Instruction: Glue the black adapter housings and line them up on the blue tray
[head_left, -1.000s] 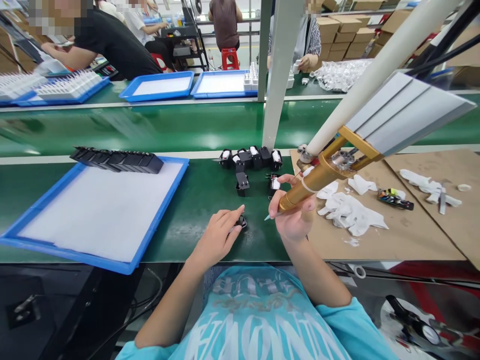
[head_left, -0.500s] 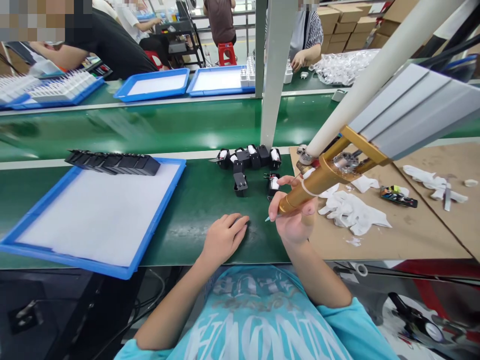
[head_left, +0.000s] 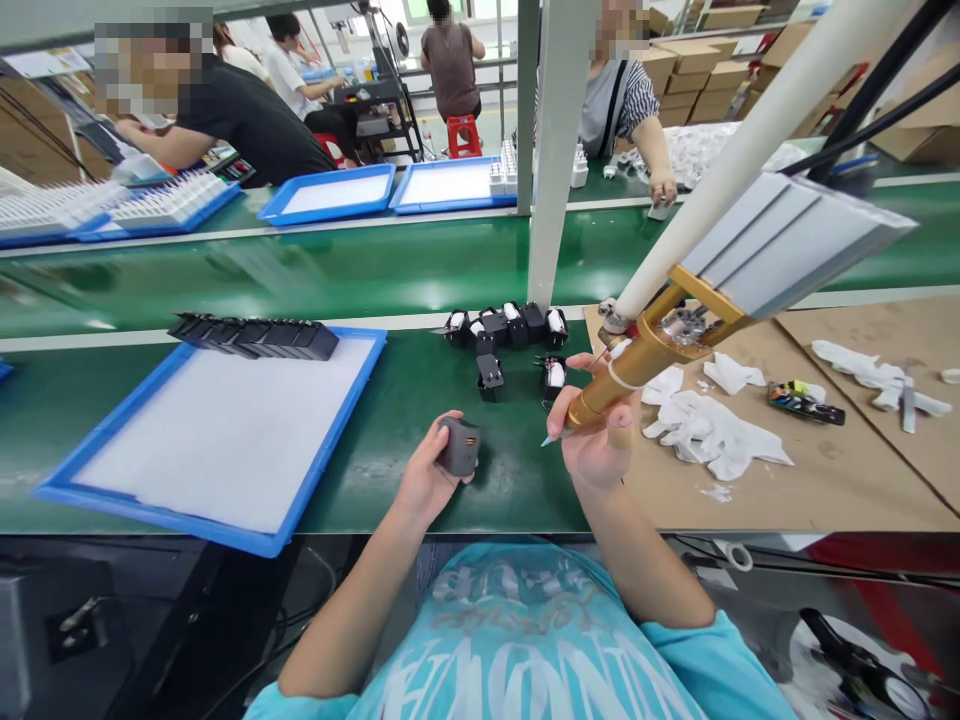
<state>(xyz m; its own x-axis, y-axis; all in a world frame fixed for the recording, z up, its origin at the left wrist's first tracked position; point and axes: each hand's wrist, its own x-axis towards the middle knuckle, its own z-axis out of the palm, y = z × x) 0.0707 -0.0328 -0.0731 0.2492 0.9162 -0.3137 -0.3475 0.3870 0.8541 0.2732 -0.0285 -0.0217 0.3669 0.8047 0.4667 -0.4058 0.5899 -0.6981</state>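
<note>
My left hand (head_left: 429, 475) grips a small dark grey plastic housing (head_left: 460, 446) just above the green bench, its orange-marked opening facing up and right. Wrapped in my right hand (head_left: 596, 440) is a gold cylindrical tool (head_left: 600, 395) with a thin light-blue tip (head_left: 547, 442) pointing down-left. A grey finned block (head_left: 795, 245) sits at the tool's upper end. The tip is apart from the housing. Beyond my hands lie several black housings with white parts inside (head_left: 512, 325), and a single one (head_left: 553, 376) stands close by my right fingers.
To the left, a blue-rimmed tray (head_left: 330, 430) carries a row of black housings (head_left: 255, 335). White gloves (head_left: 712, 430) and a utility knife (head_left: 806, 403) lie on cardboard at right. A white post (head_left: 555, 150) rises behind the bench. Co-workers sit across the green belt (head_left: 337, 275).
My left hand has turned over and lifted, bringing the grey housing into view. My right hand keeps its hold on the gold tool. The co-worker at right has reached toward the belt.
</note>
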